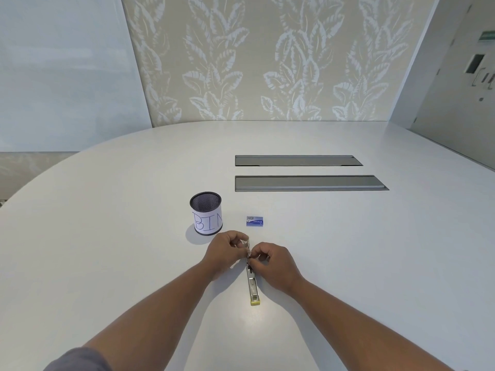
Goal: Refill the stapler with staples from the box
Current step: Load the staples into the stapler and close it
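room: white oval table (348, 250), leaf-pattern wall behind, two grey cable slots (297, 183) set into the top, far side.
stapler (252, 283): lying flat on table, opened out lengthwise, yellow end nearest the body, far end up between both hands.
staple box (255, 221): small, blue, just beyond the hands, apart from them, looks shut.
bin cup (206, 213): black mesh, paper label "bin", left of box, near left hand, not touched.
left hand (227, 250): fingers curled, pinching a small shiny metal part at the stapler's far end; cannot tell if that is the lifted top arm or a strip of staples.
right hand (270, 262): fingers curled, fingertips pinching on the stapler channel just below the left hand's grip.
pose: both forearms in from bottom corners, converging on stapler, wrists low near table, knuckles up.
step, as judged: working the magazine end, probably loading or clearing the channel.
doing it well: keep base flat on table, steady rail with right, feed strip legs down and straight along channel, no forcing, keep fingertips off the spring pusher before closing.
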### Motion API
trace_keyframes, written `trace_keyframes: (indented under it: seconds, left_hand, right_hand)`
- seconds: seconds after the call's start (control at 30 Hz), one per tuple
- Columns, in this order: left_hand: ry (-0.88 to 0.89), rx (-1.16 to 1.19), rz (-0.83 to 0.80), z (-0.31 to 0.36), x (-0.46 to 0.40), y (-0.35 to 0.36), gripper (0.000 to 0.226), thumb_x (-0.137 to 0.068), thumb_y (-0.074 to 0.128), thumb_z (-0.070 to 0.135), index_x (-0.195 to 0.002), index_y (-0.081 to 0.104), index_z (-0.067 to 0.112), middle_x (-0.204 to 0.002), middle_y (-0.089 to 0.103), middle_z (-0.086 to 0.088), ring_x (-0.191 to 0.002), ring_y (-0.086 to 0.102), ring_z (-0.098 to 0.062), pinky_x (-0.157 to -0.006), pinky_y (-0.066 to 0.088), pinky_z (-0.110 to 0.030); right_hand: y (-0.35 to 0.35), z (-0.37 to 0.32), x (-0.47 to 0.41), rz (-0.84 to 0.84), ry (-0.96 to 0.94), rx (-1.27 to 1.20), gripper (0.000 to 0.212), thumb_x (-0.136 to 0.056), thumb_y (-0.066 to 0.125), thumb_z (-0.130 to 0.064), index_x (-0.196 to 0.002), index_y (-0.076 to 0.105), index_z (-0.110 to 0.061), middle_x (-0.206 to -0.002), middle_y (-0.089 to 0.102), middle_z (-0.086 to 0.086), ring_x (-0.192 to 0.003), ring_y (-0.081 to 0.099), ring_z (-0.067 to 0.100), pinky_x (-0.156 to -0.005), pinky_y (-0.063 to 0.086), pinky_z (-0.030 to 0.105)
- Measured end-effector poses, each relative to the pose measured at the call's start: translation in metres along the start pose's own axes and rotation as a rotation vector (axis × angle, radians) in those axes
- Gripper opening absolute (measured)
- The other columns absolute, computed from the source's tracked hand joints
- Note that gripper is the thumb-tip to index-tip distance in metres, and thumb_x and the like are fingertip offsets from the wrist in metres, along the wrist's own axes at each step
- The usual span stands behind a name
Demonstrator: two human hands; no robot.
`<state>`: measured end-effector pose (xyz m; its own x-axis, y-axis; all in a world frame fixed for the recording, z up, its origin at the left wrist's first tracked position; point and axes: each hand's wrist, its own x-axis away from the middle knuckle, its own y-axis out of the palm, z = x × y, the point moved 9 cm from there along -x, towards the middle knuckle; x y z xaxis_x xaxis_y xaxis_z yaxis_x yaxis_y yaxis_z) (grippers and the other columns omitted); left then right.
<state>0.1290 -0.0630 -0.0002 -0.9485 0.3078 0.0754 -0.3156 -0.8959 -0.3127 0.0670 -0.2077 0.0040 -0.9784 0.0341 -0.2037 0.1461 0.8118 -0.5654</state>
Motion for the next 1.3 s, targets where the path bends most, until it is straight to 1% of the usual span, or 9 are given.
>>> trace_keyframes:
  seconds: [0.13, 0.23, 0.33, 0.47, 0.63, 0.73, 0.87, 1.1, 1.3]
  left_hand:
    - [-0.013, -0.006, 0.038, 0.0, -0.002, -0.001, 0.035, -0.073, 0.074, 0.002, -0.103, 0.065, 0.019, -0.07, 0.06, 0.003, -0.056, 0.051, -0.011, -0.054, 0.045, -0.027]
    - [-0.024, -0.037, 0.079, -0.001, -0.003, -0.002, 0.034, -0.076, 0.07, 0.006, -0.104, 0.062, 0.023, -0.07, 0.058, 0.003, -0.058, 0.051, -0.013, -0.055, 0.045, -0.03]
    - [-0.01, -0.137, 0.126, -0.001, -0.005, -0.002, 0.019, -0.079, 0.066, 0.011, -0.094, 0.067, 0.023, -0.066, 0.058, 0.005, -0.059, 0.051, -0.013, -0.062, 0.045, -0.03]
    - [-0.039, -0.154, 0.167, 0.0, -0.009, -0.005, 0.011, -0.078, 0.067, 0.013, -0.083, 0.071, 0.022, -0.059, 0.057, 0.011, -0.057, 0.051, -0.008, -0.059, 0.041, -0.025]
    - [-0.089, -0.134, 0.184, -0.001, -0.016, -0.009, 0.01, -0.077, 0.069, 0.011, -0.076, 0.075, 0.02, -0.073, 0.073, 0.007, -0.065, 0.06, -0.01, -0.063, 0.044, -0.024]
    - [-0.108, -0.135, 0.175, -0.001, -0.02, -0.01, 0.011, -0.077, 0.069, 0.01, -0.074, 0.076, 0.019, -0.07, 0.071, 0.009, -0.062, 0.059, -0.008, -0.058, 0.044, -0.023]
    - [-0.138, -0.124, 0.147, -0.003, -0.022, -0.01, 0.01, -0.077, 0.07, 0.01, -0.074, 0.077, 0.016, -0.072, 0.074, 0.002, -0.06, 0.059, -0.012, -0.047, 0.045, -0.022]
    - [-0.151, -0.108, 0.125, -0.004, -0.023, -0.009, 0.011, -0.077, 0.07, 0.007, -0.072, 0.077, 0.013, -0.064, 0.07, 0.002, -0.054, 0.054, -0.014, -0.042, 0.043, -0.021]
    - [-0.135, -0.122, 0.123, -0.005, -0.024, -0.01, 0.013, -0.078, 0.07, 0.009, -0.069, 0.077, 0.017, -0.066, 0.071, 0.008, -0.06, 0.059, -0.012, -0.045, 0.044, -0.022]
  right_hand:
    - [0.0, 0.0, 0.0, 0.003, -0.004, 0.012, 0.01, -0.075, 0.067, -0.036, -0.084, 0.067, -0.032, -0.079, 0.069, -0.014, -0.074, 0.062, 0.009, -0.074, 0.054, 0.033]
    - [0.001, 0.0, 0.0, 0.005, -0.01, 0.026, 0.009, -0.076, 0.067, -0.035, -0.085, 0.067, -0.032, -0.08, 0.07, -0.016, -0.075, 0.062, 0.008, -0.073, 0.053, 0.029]
    - [0.001, -0.001, -0.001, 0.009, -0.022, 0.038, 0.007, -0.077, 0.066, -0.035, -0.084, 0.066, -0.032, -0.079, 0.069, -0.017, -0.075, 0.062, 0.007, -0.071, 0.051, 0.026]
    - [0.003, -0.001, -0.001, -0.006, -0.025, 0.062, 0.009, -0.077, 0.065, -0.038, -0.085, 0.066, -0.034, -0.081, 0.069, -0.02, -0.078, 0.063, 0.006, -0.072, 0.05, 0.024]
    - [0.004, -0.003, 0.0, -0.019, -0.038, 0.086, 0.013, -0.079, 0.065, -0.037, -0.092, 0.064, -0.034, -0.089, 0.068, -0.021, -0.079, 0.06, 0.006, -0.071, 0.046, 0.02]
    - [0.006, -0.006, 0.002, -0.041, -0.058, 0.142, 0.018, -0.084, 0.063, -0.034, -0.101, 0.058, -0.039, -0.101, 0.063, -0.022, -0.083, 0.059, 0.006, -0.075, 0.049, 0.023]
    - [0.011, -0.016, 0.007, -0.039, -0.139, 0.297, 0.016, -0.094, 0.05, -0.03, -0.107, 0.054, -0.038, -0.097, 0.067, -0.018, -0.087, 0.06, 0.007, -0.076, 0.051, 0.033]
    - [0.01, -0.021, 0.008, -0.008, -0.196, 0.368, 0.035, -0.098, 0.05, -0.034, -0.13, 0.063, -0.025, -0.122, 0.064, -0.01, -0.109, 0.053, 0.018, -0.089, 0.048, 0.032]
    - [0.013, -0.017, 0.004, -0.022, -0.123, 0.363, 0.036, -0.095, 0.049, -0.041, -0.126, 0.065, -0.031, -0.118, 0.061, -0.012, -0.111, 0.045, 0.016, -0.092, 0.043, 0.028]
